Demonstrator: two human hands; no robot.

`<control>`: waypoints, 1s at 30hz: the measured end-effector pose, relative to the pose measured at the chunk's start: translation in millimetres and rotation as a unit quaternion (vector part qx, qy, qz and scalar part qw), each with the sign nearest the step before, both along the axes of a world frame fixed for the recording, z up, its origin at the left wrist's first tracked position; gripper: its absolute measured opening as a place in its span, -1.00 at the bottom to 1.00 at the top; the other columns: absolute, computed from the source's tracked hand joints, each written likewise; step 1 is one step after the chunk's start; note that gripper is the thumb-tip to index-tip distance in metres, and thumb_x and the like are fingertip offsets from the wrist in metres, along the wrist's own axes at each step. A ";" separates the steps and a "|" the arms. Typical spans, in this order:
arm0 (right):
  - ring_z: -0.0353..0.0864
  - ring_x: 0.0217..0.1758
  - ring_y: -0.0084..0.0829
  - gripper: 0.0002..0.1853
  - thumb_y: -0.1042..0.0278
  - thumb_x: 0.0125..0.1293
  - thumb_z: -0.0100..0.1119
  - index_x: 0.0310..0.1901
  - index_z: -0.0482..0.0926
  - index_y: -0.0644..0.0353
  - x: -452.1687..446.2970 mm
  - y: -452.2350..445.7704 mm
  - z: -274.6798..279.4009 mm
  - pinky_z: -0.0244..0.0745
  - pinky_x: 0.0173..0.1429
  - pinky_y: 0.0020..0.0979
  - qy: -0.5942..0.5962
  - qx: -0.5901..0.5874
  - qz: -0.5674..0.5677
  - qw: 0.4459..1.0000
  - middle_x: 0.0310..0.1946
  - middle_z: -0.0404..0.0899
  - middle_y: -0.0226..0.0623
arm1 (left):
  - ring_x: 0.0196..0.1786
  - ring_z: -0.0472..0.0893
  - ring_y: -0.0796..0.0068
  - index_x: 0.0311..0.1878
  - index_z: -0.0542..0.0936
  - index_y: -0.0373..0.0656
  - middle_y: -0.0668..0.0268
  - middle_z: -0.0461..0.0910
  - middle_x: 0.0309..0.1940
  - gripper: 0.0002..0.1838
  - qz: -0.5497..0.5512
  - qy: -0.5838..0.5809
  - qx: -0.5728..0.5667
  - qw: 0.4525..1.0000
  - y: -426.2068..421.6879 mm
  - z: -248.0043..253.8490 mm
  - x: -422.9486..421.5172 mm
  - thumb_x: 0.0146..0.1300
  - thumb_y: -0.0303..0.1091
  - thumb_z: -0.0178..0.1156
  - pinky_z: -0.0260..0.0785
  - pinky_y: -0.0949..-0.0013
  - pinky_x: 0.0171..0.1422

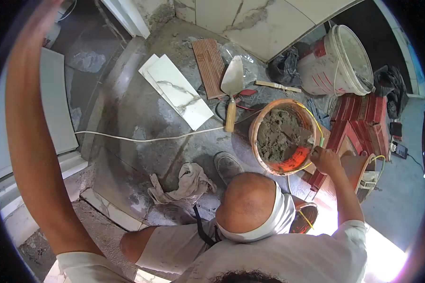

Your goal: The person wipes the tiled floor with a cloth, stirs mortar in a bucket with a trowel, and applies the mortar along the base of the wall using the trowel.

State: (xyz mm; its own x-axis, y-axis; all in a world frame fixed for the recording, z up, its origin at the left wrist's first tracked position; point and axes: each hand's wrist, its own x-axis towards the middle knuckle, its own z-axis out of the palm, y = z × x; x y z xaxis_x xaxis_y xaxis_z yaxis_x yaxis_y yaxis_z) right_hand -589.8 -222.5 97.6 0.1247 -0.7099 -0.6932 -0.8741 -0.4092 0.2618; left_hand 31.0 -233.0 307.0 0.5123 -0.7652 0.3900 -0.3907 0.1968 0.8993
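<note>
My right hand (pixel 325 160) is closed at the right rim of an orange bucket (pixel 256 150), beside its yellow cord; what the fingers grip is too small to make out. Wet grey mortar (pixel 276 137) fills part of the bucket. My left arm reaches up along the left side, and its hand lies beyond the top edge, out of view. Left of the bucket a trowel (pixel 233 80) with a wooden handle rests on the floor and a ridged brown tile (pixel 208 66). White marbled tile pieces (pixel 177 92) lie farther left.
A white bucket (pixel 316 68) lies tilted at the upper right, near red metal pieces (pixel 359 113). A white cable (pixel 151 140) crosses the floor. A crumpled cloth (pixel 184 184) lies by my feet. A wooden stick (pixel 278 86) is above the orange bucket.
</note>
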 end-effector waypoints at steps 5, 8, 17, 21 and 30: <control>0.65 -0.17 0.02 -0.48 -0.01 0.31 0.02 0.15 0.35 0.20 -15.2 2.8 -7.6 0.53 -0.06 -0.03 -0.047 0.001 0.043 0.998 -0.26 0.62 0.07 | -0.28 0.52 0.56 -0.12 0.54 -0.28 0.36 0.52 -0.39 -0.81 -0.129 -0.001 -0.049 0.990 -50.4 -28.3 -23.0 0.36 -0.35 0.08 0.42 0.51 -0.14; 0.62 -0.12 0.07 -0.51 0.05 0.27 0.10 0.13 0.37 0.16 12.4 3.3 14.3 0.50 -0.05 0.02 -0.022 -0.014 -0.007 1.000 -0.24 0.61 0.11 | -0.29 0.50 0.56 -0.17 0.55 -0.25 0.35 0.52 -0.38 -0.83 -0.084 0.033 -0.042 0.995 -85.9 -38.4 -58.3 0.38 -0.35 0.06 0.40 0.48 -0.15; 0.69 -0.35 -0.07 -0.70 0.34 0.27 0.00 0.02 0.41 0.23 29.0 45.2 -63.4 0.59 -0.36 -0.10 -0.029 -0.027 0.146 0.988 -0.37 0.64 -0.07 | -0.05 0.60 0.27 0.31 0.37 -0.15 0.10 0.61 -0.07 -0.46 -0.093 -0.499 0.242 0.827 -129.4 -203.0 -65.5 0.28 -0.23 0.16 0.40 0.22 0.05; 0.69 -0.36 -0.08 -0.70 0.33 0.28 -0.04 0.02 0.42 0.22 23.9 17.3 4.1 0.60 -0.33 -0.14 -0.014 0.083 0.139 0.987 -0.38 0.63 -0.06 | 0.08 0.58 0.11 0.33 0.32 -0.20 -0.05 0.54 0.07 -0.41 -0.204 -0.296 0.258 0.897 -32.4 -275.6 -127.0 0.23 -0.30 0.15 0.39 0.13 0.16; 0.70 -0.26 -0.05 -0.67 0.28 0.32 -0.05 0.01 0.44 0.32 34.5 23.3 -76.5 0.61 -0.24 -0.08 0.008 0.024 0.194 0.981 -0.30 0.65 0.01 | 0.03 0.61 0.09 0.26 0.39 -0.24 -0.03 0.61 -0.05 -0.52 -0.351 0.189 0.368 0.840 103.9 -352.7 -323.4 0.34 -0.24 0.10 0.39 0.21 0.12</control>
